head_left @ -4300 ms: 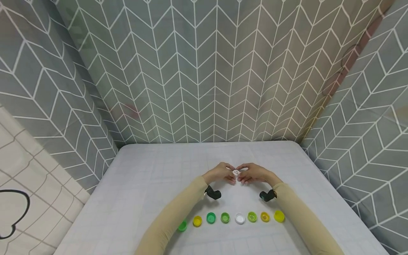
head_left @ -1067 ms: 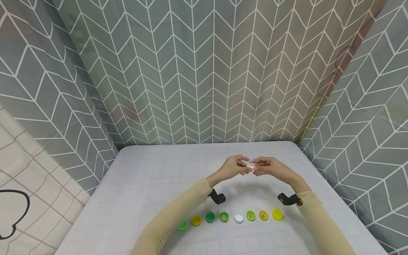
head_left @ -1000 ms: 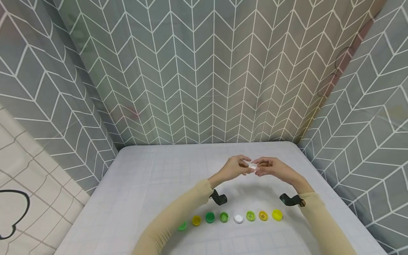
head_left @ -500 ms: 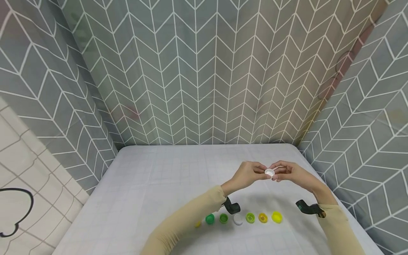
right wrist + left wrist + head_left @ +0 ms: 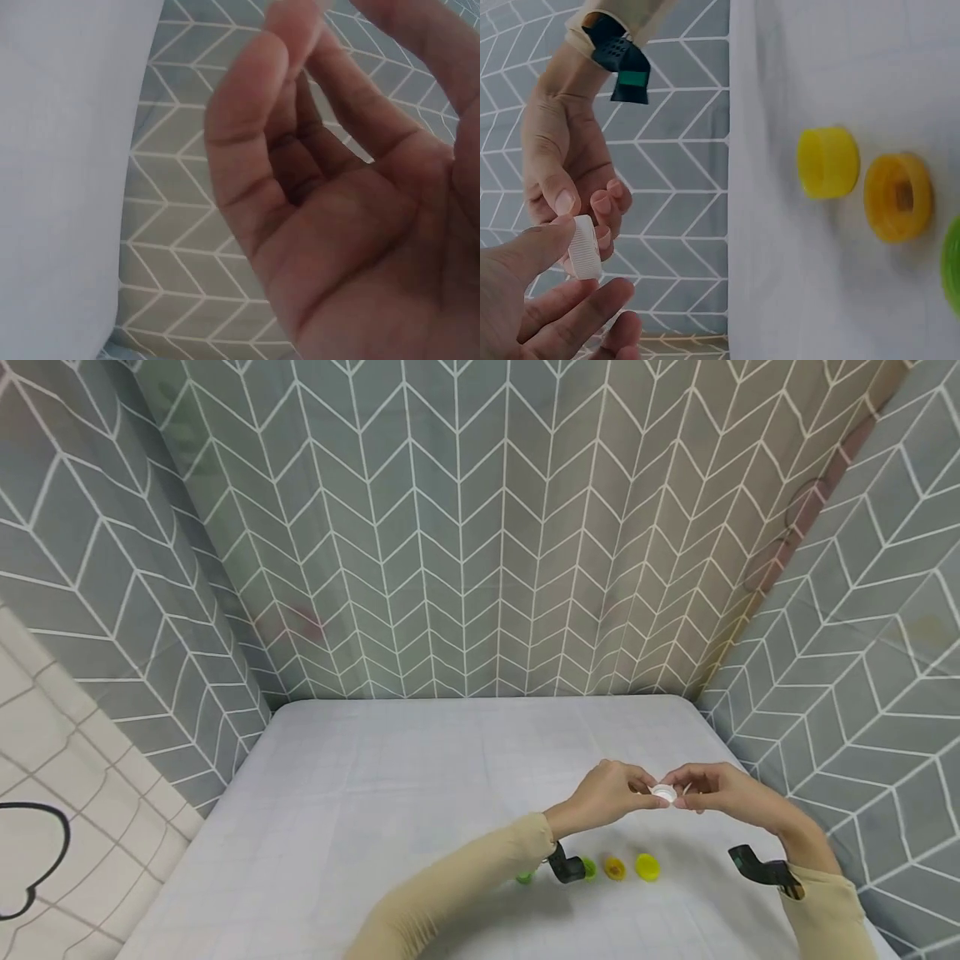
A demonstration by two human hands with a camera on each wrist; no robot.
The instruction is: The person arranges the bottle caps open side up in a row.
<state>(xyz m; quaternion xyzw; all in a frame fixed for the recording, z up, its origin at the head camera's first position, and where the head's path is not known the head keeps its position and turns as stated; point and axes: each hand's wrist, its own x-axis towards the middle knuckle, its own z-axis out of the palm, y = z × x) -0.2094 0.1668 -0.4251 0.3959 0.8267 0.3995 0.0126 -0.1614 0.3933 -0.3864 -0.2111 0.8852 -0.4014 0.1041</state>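
Note:
A small white ribbed bottle cap point(image 5: 663, 793) is held above the right part of the table, its hollow side facing up in the head view. My left hand point(image 5: 609, 795) pinches it from the left between thumb and fingers. From the opposite side my right hand point(image 5: 731, 795) grips it too; in the left wrist view that hand's thumb presses the upper edge of the cap point(image 5: 585, 249). The right wrist view shows the right palm point(image 5: 360, 240) with curled fingers, the fingertips cut off at the top.
On the white-covered table point(image 5: 360, 793) lie a yellow cap point(image 5: 647, 867), an amber cap point(image 5: 615, 868) and a lime-green cap point(image 5: 589, 870). Another green cap point(image 5: 524, 877) peeks out beside the left sleeve point(image 5: 465, 885), which hides others. Patterned curtains point(image 5: 480, 568) enclose the table.
Both hands have carried the white bottle cap rightward and, lately, nearer the body. The left forearm now covers more of the cap row. The caps on the table look unmoved.

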